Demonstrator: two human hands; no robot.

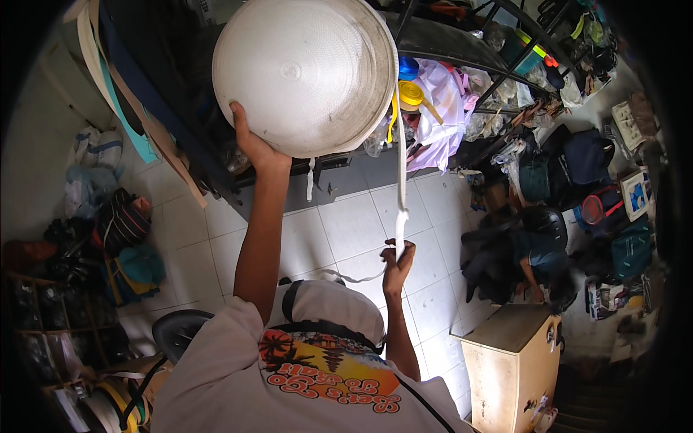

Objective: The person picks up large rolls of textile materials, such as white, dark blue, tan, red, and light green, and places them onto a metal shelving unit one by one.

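A large, wide roll of white webbing is held up against a dark rack at the top. My left hand grips its lower left edge, thumb on the flat face and the other fingers hidden behind. From the roll's right side a white strap hangs down, with a knot-like bunch partway along. My right hand is closed around this strap below the bunch, at chest height. A loose tail of strap trails left from that hand. Beneath the roll dangles a short white strip.
On the rack lie a yellow roll, a blue roll and pale purple cloth. Long strips hang at the left. A wooden cabinet stands at the lower right, near a seated person. Bags crowd the right wall.
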